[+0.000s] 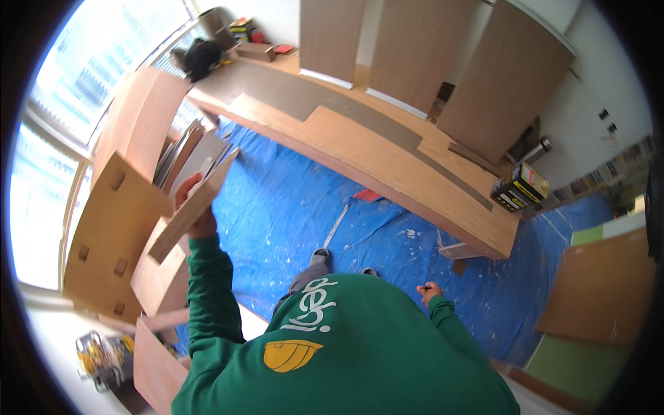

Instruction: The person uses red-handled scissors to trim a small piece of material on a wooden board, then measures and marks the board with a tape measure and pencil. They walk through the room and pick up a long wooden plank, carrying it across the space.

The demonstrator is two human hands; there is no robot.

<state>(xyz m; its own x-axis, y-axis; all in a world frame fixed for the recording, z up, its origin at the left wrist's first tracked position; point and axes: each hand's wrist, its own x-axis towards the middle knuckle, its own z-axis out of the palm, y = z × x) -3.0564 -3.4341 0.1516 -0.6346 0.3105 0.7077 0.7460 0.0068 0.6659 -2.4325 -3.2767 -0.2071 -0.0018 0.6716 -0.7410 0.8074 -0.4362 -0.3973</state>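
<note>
The left hand [197, 207] is up at shoulder height, fingers wrapped over the top edge of a flat brown wooden board [197, 200], which tilts out from a stack of similar panels [183, 155] leaning by the bright window [76, 90]. The board looks only half drawn from the stack: its lower end sits down among the other pieces, so I'd judge the lifting-out barely begun. The right hand [429, 292] hangs low by the hip, well apart from the left, closed loosely round a small dark object too tiny to make out.

On the blue plastic floor sheet [297, 200] a long low run of brown plywood casework [387, 162] lies across the room, with tall brown cabinet doors [415, 52] propped against the far wall and a black-and-yellow tin can [519, 187] at its end. Nothing seems fixed together near the person yet; most of the fitting appears left to do.
</note>
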